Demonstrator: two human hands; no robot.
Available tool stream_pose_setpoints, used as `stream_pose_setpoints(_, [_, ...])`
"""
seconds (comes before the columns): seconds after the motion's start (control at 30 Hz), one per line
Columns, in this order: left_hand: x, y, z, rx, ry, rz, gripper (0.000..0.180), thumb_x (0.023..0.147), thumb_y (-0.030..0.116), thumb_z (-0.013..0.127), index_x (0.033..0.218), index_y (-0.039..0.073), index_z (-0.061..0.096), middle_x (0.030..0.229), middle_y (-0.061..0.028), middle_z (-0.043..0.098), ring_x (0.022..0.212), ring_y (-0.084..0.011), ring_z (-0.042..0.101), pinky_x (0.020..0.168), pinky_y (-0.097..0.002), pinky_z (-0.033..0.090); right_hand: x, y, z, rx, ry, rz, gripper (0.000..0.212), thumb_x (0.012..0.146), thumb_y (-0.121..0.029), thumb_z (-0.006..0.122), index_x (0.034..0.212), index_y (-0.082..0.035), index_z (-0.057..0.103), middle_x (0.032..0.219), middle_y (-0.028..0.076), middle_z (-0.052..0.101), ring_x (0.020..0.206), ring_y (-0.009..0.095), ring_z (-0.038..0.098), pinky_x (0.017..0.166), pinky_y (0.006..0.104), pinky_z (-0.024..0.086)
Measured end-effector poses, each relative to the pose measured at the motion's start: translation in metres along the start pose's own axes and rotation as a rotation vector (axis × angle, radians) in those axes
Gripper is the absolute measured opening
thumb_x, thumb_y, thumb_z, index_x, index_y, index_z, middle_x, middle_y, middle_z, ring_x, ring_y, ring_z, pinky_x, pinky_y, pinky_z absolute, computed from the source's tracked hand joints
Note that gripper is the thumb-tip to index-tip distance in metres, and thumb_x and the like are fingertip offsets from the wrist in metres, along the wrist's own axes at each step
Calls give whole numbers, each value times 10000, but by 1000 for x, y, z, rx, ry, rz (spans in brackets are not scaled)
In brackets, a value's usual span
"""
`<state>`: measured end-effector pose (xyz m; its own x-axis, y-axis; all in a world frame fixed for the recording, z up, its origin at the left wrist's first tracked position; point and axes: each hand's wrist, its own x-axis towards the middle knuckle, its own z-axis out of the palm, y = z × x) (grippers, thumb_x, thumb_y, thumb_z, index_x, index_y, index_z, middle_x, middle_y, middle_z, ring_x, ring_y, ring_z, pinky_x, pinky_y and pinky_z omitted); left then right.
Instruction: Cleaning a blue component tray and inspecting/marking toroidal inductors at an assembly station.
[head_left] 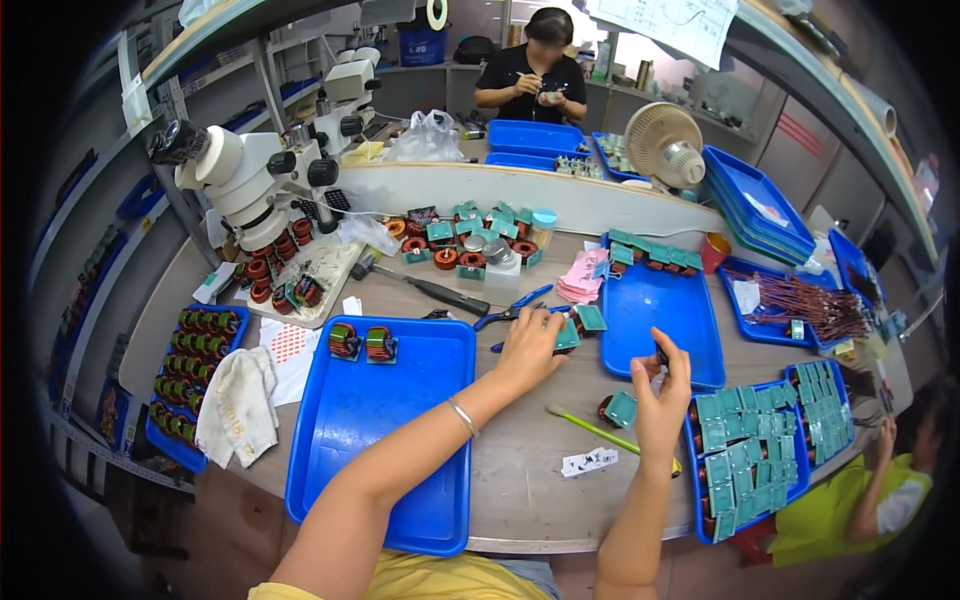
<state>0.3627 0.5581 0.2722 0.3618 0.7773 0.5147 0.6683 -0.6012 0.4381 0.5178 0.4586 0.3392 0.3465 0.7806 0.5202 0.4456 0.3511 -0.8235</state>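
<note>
Over the middle of the bench, my left hand (530,350) has its fingers closed at the edge of a copper coil with a teal board (567,337). A second teal-board coil (590,319) lies against it. Blue-handled pliers (515,306) rest just beyond those fingers. My right hand (660,395) is raised farther right, thumb and forefinger closed around a small dark piece (661,355) that is mostly hidden. Beside that hand, one more teal-board coil (621,409) sits on the bench, next to a thin green stick tool (590,427).
A blue tray (375,430) with two coils lies under my left forearm. Another blue tray (660,310) stands beyond my right hand. Filled trays (752,460) line the right. A hammer (430,288), a microscope (240,180) and piled coils lie behind. Two other people are nearby.
</note>
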Motion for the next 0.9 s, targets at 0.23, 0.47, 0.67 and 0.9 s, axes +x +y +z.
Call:
stream_pose_setpoints(0.23, [-9, 3, -25, -310, 33, -34, 469, 661, 6, 709, 1061, 75, 473, 1001, -115, 525, 895, -286, 541, 771, -325, 462, -2, -10, 3, 60, -65, -7, 417, 735, 75, 583, 1143, 3, 532, 915, 55, 463, 827, 122, 536, 729, 231, 418])
stream_pose_setpoints(0.47, [-62, 61, -140, -1148, -207, -451, 598, 724, -48, 673, 1229, 77, 377, 1100, -108, 509, 981, -168, 525, 790, -283, 493, -26, -33, 4, 163, -396, -428, 732, 576, -101, 764, 1221, 1, 433, 1006, 96, 433, 960, 244, 519, 797, 314, 378])
stream_pose_setpoints(0.67, [-103, 75, -173, -1291, -149, -459, 648, 702, -80, 682, 1237, 67, 349, 1120, -131, 502, 1047, -191, 495, 852, -331, 480, -50, -46, 14, 159, -521, -547, 865, 513, -225, 849, 1234, -32, 412, 1031, 112, 462, 922, 217, 501, 726, 296, 365])
stream_pose_setpoints(0.9, [-115, 76, -174, -1342, -113, -510, 541, 729, -32, 682, 1193, 38, 412, 1143, -98, 498, 1088, -190, 477, 914, -330, 436, -60, -53, 16, 143, -481, -644, 891, 509, -273, 868, 1236, -54, 401, 993, 79, 399, 890, 266, 605, 626, 280, 387])
